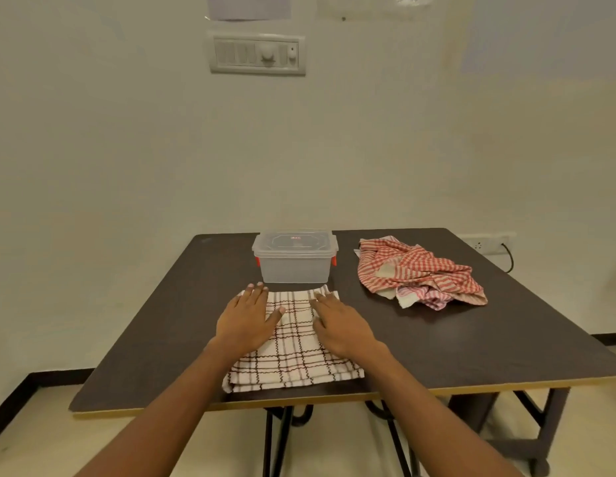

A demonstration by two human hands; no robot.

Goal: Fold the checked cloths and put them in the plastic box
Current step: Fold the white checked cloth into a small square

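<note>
1. Two bare hands lie palm-down on a folded brown-checked cloth [293, 342] at the near edge of the table [471, 346].
2. Left hand [246, 321] rests flat on the cloth's left side, fingers straight and slightly spread, fingertips reaching the cloth's far left corner, thumb angled inward across the fabric; it grips nothing.
3. Right hand [341, 327] rests flat on the cloth's right side, fingers extended and close together, pointing toward the far edge of the cloth, pressing rather than pinching.
4. That cloth is cream with thin dark-brown wavy lines forming a check; it looks soft and thick, folded in layers that show at its near left corner, with its near edge just short of the table's front edge.
5. Just beyond the cloth, toward the far edge of the table, stands the plastic box [294, 266]: translucent, rectangular with rounded corners, its clear lid on, red clips at both ends.
6. A small red label sits on the lid; its writing is too small to read.
7. Toward the far right corner lies a crumpled heap of red-and-white checked cloths [420, 273], unfolded, well apart from the box.
8. Table top is dark brown and matte with a pale edge band, on black metal legs.
</note>
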